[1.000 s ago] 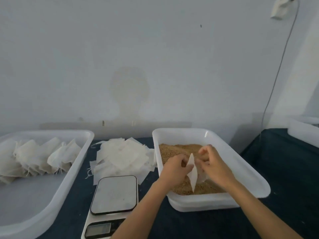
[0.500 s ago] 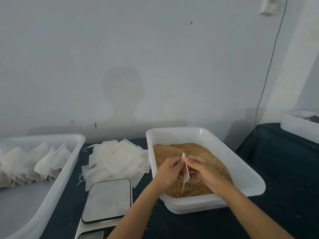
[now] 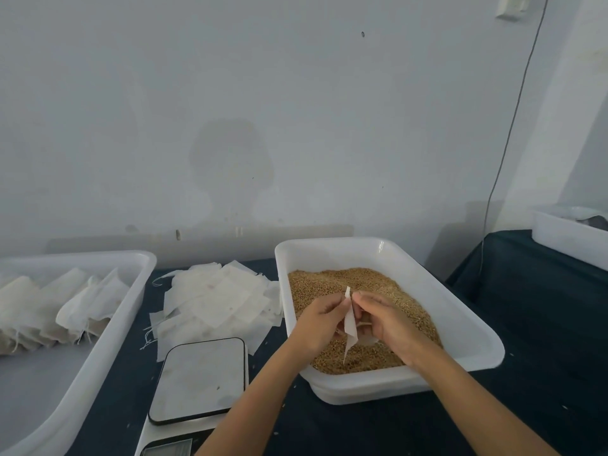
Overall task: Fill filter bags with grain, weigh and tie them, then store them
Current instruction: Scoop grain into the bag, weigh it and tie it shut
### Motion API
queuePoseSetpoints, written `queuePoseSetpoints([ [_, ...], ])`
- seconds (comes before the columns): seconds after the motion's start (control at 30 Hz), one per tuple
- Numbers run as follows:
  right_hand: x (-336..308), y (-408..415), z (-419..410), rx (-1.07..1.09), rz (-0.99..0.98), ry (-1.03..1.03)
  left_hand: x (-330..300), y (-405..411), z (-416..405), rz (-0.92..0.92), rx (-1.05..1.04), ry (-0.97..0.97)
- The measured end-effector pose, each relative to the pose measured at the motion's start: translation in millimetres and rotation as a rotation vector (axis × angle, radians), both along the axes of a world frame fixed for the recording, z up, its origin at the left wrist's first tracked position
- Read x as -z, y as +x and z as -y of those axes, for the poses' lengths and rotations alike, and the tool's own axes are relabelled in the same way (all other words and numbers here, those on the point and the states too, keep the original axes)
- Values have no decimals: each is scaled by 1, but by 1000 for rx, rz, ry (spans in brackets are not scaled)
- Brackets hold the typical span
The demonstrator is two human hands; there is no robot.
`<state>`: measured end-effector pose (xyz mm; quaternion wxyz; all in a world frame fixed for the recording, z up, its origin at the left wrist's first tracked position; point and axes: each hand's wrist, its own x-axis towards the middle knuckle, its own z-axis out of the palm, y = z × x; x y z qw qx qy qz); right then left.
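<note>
Nearest the camera, a digital scale (image 3: 197,380) sits on the dark-covered table (image 3: 493,422), its platform bare and its display cut off by the lower frame edge.

Just beyond it, both forearms reach forward over the near rim of the white grain tub (image 3: 460,317). The left hand (image 3: 317,320) and right hand (image 3: 383,319) are close together above the grain (image 3: 332,281), each pinching the same white filter bag (image 3: 350,325) at its upper edge. The bag hangs edge-on to the camera, long axis near vertical, its upper end pointing up between the fingertips and its lower corner pointing down toward the grain surface (contact with the grain cannot be determined). The right hand's lower fingers curl behind the bag; whether they hold grain cannot be told.

Left of the tub, behind the scale, a loose pile of empty bags (image 3: 217,301) lies flat on the table, strings trailing off its left edge.

At far left, a second white tub (image 3: 131,291) holds filled bags (image 3: 49,311) leaning in a row.

At far right, part of a third white container (image 3: 566,238) rests on a separate dark-covered surface. A cable (image 3: 513,126) runs down the pale wall behind.
</note>
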<state>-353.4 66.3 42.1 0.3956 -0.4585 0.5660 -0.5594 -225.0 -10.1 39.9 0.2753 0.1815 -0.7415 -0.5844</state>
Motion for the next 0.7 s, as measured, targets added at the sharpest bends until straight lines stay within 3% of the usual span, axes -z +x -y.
queuePoseSetpoints([
  [0.27, -4, 3, -1, 10, -44, 13, -2, 0, -2, 69, -8, -24],
  [0.57, -4, 4, -1, 68, -186, 54, 0, 0, -3, 114, -35, -204],
  [0.7, -4, 5, -1, 130, -270, 76, 3, 0, -2, 138, -143, -245],
])
